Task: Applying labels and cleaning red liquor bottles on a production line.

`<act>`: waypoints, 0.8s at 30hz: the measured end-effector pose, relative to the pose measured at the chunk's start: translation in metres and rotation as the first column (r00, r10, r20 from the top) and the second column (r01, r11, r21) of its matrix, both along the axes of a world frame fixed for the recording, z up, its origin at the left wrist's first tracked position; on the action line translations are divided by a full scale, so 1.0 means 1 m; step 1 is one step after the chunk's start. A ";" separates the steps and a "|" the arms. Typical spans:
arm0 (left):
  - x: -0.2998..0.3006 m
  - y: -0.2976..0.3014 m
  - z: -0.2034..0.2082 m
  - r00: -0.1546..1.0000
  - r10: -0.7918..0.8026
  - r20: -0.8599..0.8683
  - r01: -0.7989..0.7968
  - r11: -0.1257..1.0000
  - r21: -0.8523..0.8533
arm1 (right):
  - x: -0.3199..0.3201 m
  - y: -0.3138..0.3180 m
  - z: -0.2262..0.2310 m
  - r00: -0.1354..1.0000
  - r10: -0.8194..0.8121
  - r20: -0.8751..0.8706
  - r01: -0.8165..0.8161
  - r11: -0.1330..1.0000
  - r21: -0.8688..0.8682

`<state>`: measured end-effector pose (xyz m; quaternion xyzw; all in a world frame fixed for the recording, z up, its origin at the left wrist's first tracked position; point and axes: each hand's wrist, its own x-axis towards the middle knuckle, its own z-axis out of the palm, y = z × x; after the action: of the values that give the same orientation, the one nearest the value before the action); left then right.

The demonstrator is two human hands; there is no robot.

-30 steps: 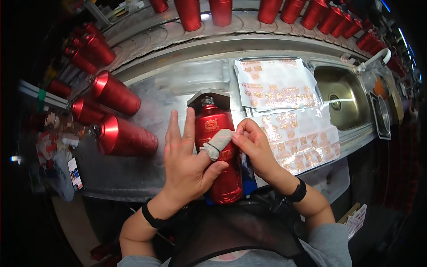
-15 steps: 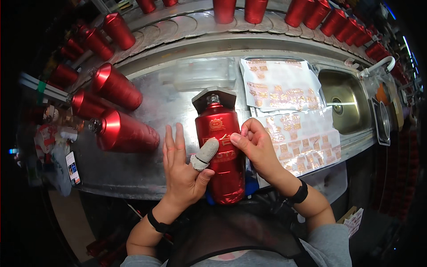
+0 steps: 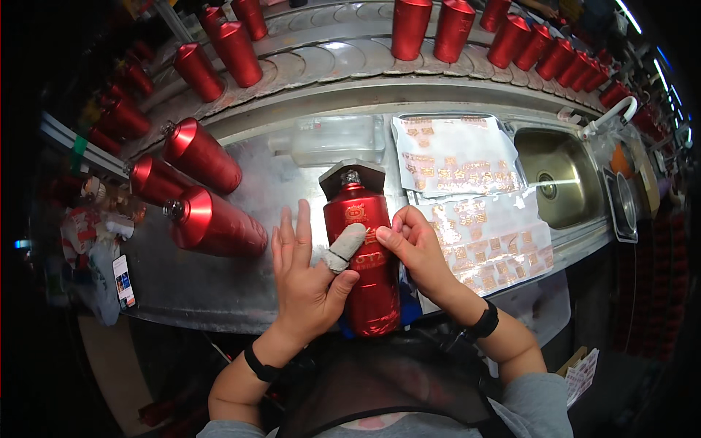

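A red bottle point(image 3: 374, 292) with gold print lies in front of me, its clear glass neck against a dark angular rest point(image 3: 371, 178). My left hand point(image 3: 307, 285) is at its left side, fingers stretched out. A pale cloth cover point(image 3: 345, 248) wraps the index finger, whose tip lies on the printed face. My right hand point(image 3: 420, 252) is closed in a pinch at the bottle's right edge, thumb against the print. What it pinches, if anything, is too small to make out. Right of the bottle, sheets of gold decals point(image 3: 489, 241) lie on the metal bench.
Several red bottles stand along a curved conveyor point(image 3: 328, 58) at the back; others, like this one point(image 3: 219, 223), lie at the left. A clear tray point(image 3: 339, 139) sits behind the rest. A sink point(image 3: 558, 208) is at right, a phone point(image 3: 124, 281) at left.
The view has shifted slightly, and bottles on the conveyor have moved to the right. My hands keep nearly the same pose on the bottle.
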<state>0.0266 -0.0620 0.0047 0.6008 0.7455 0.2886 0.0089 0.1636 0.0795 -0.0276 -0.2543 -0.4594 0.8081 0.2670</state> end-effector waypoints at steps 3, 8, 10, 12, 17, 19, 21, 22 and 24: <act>-0.001 0.009 0.007 0.999 -0.030 -0.037 0.030 1.000 0.000 | 0.003 0.002 0.000 1.000 0.010 0.028 -0.011 0.999 0.035; -0.007 0.017 0.012 0.992 -0.083 -0.099 0.081 0.997 -0.017 | 0.009 0.005 -0.002 0.999 0.038 0.037 -0.040 0.999 0.030; -0.013 0.024 0.014 0.986 -0.071 -0.153 0.074 0.997 0.013 | 0.009 0.005 -0.001 0.999 0.044 0.029 -0.044 0.999 0.018; -0.020 0.028 0.009 0.988 -0.068 -0.141 0.069 0.998 0.004 | 0.007 0.004 0.000 0.999 0.033 0.013 -0.033 0.999 -0.001; -0.026 0.038 0.003 0.998 -0.060 -0.012 0.061 0.998 0.010 | 0.007 0.005 0.000 0.999 0.049 0.015 -0.049 0.999 -0.014; -0.027 0.038 -0.003 0.973 -0.098 0.209 0.091 0.995 0.045 | 0.007 0.005 0.003 0.999 0.048 0.015 -0.047 0.999 -0.012; -0.027 0.035 -0.012 0.932 -0.108 0.346 0.089 0.993 0.070 | 0.006 0.005 0.010 0.998 0.041 0.054 -0.038 0.998 -0.057; -0.027 0.033 -0.015 0.871 -0.124 0.475 0.088 0.991 0.097 | 0.008 0.007 0.009 0.997 0.048 0.054 -0.045 0.997 -0.058; -0.023 0.026 -0.011 0.935 -0.111 0.336 0.101 0.994 0.048 | 0.016 0.017 0.005 0.983 0.127 0.135 -0.109 0.985 -0.132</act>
<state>0.0034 -0.0362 -0.0068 0.5816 0.6949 0.3979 0.1433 0.1800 0.0967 -0.0227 -0.2998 -0.4404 0.8292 0.1689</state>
